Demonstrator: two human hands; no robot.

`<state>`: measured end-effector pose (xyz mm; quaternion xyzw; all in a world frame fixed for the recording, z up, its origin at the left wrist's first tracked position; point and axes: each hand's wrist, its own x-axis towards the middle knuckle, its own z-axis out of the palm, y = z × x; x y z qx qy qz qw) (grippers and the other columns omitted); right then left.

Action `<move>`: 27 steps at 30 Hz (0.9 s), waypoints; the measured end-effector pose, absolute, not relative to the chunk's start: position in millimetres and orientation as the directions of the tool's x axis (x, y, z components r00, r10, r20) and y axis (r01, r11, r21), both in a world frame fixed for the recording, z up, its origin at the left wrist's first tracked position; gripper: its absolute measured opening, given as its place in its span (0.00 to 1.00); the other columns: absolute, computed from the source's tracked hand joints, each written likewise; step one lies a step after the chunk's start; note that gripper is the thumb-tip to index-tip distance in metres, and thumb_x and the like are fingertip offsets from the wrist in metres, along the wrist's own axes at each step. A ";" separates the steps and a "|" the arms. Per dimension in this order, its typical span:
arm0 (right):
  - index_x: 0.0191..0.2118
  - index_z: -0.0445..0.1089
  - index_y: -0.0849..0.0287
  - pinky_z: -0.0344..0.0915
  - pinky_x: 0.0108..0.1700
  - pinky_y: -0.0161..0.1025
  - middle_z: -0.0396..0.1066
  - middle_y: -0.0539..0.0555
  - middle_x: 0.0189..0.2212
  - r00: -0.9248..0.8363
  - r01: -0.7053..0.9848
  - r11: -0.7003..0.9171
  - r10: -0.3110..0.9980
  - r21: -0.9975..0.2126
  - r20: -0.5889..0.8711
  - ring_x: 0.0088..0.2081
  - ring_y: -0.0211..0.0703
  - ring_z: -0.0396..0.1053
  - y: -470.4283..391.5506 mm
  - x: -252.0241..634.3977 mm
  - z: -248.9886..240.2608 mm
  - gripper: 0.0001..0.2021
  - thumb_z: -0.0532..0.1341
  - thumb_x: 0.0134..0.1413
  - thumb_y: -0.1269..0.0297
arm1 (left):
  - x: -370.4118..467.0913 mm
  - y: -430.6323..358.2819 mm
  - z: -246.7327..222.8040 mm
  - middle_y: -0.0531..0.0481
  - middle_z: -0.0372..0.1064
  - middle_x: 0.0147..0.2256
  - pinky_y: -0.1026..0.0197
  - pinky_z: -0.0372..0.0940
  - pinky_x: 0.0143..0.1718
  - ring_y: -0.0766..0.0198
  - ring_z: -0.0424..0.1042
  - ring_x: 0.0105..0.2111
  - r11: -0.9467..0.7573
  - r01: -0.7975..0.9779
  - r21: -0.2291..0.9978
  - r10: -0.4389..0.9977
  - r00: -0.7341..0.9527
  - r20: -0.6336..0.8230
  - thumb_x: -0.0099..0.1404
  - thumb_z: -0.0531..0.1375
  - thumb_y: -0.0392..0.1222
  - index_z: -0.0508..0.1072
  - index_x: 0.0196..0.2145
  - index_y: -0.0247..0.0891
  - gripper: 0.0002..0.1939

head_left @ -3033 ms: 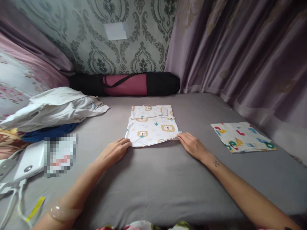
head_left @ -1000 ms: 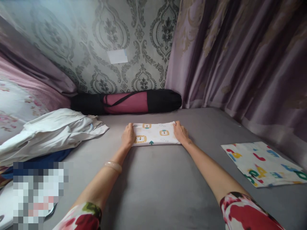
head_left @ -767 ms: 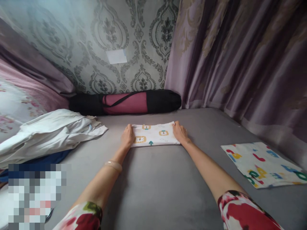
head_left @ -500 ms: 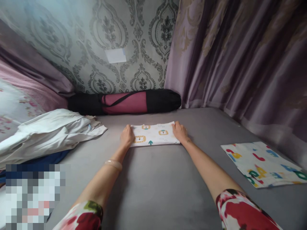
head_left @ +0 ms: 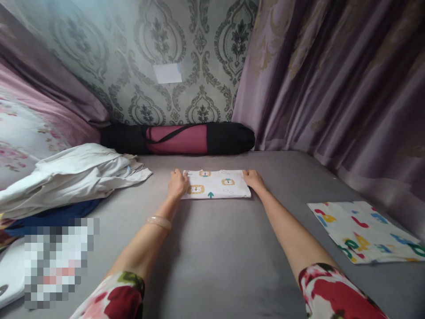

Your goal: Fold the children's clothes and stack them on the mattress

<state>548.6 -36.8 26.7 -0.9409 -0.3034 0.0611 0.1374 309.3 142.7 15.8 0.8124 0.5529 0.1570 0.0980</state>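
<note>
Folded white cloth with lion-face prints [head_left: 215, 185], seen from above and behind the two hands. The cloth lies directly between the grips, its long axis running crosswise from the left hand [head_left: 177, 183] to the right hand [head_left: 255, 181]. Each hand is closed on its own end of the cloth, fingers curled at the far corner; neither hand is clearly the nearer to its middle. From these corners the free near edge runs toward the person, roughly parallel to the line joining the hands. Whether the far edge is raised slightly or flat cannot be told.

Surface: a smooth grey sheet [head_left: 212, 261] spreads beneath the cloth and the forearms. To the right of the right-hand grip, well apart and closer to the person, lies a flat folded cloth with coloured letters [head_left: 361, 228]. To the left of the left-hand grip is a loose heap of pale garments [head_left: 76, 170], with dark blue fabric [head_left: 56, 215] under it; nearer the person are a white device [head_left: 12, 272] and an item obscured by pixelation.

Room: beyond both grips—and parallel to the cloth's long axis—a black-and-maroon bag [head_left: 186, 139] rests along the patterned wall [head_left: 122, 57]. A mauve curtain [head_left: 282, 93] hangs beyond and to the right.
</note>
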 end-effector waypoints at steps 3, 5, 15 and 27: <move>0.52 0.69 0.66 0.63 0.49 0.44 0.72 0.69 0.49 0.766 0.639 -0.725 0.630 -0.257 0.125 0.51 0.55 0.69 -34.1 527.9 33.7 0.21 0.44 0.67 0.62 | 313.2 123.8 18.9 0.34 0.67 0.47 0.52 0.62 0.49 0.49 0.69 0.48 -0.546 0.806 0.230 0.825 0.469 0.314 0.69 0.50 0.45 0.67 0.46 0.32 0.15; 0.53 0.68 0.66 0.59 0.54 0.45 0.70 0.67 0.52 0.647 0.763 -0.611 0.729 -0.213 0.226 0.55 0.54 0.66 -27.4 506.2 33.3 0.21 0.43 0.67 0.64 | 321.9 106.8 17.0 0.36 0.68 0.47 0.52 0.61 0.51 0.50 0.67 0.50 -0.695 0.694 0.188 0.710 0.620 0.334 0.69 0.50 0.42 0.67 0.48 0.32 0.14; 0.66 0.53 0.67 0.34 0.67 0.52 0.49 0.58 0.68 0.269 0.955 -0.253 0.958 -0.155 0.095 0.69 0.50 0.41 -0.8 459.5 3.1 0.27 0.42 0.65 0.63 | 354.9 80.0 -8.5 0.39 0.55 0.64 0.48 0.49 0.63 0.51 0.50 0.65 -0.814 0.544 0.202 0.577 0.799 0.170 0.71 0.45 0.39 0.60 0.61 0.32 0.22; 0.68 0.50 0.62 0.36 0.67 0.51 0.46 0.57 0.68 0.235 0.965 -0.219 0.966 -0.145 0.110 0.69 0.49 0.42 -6.5 465.1 -1.2 0.28 0.43 0.65 0.58 | 340.0 90.8 -10.3 0.44 0.46 0.68 0.38 0.42 0.63 0.44 0.45 0.66 -0.758 0.629 0.174 0.652 0.743 0.154 0.71 0.43 0.56 0.54 0.66 0.46 0.29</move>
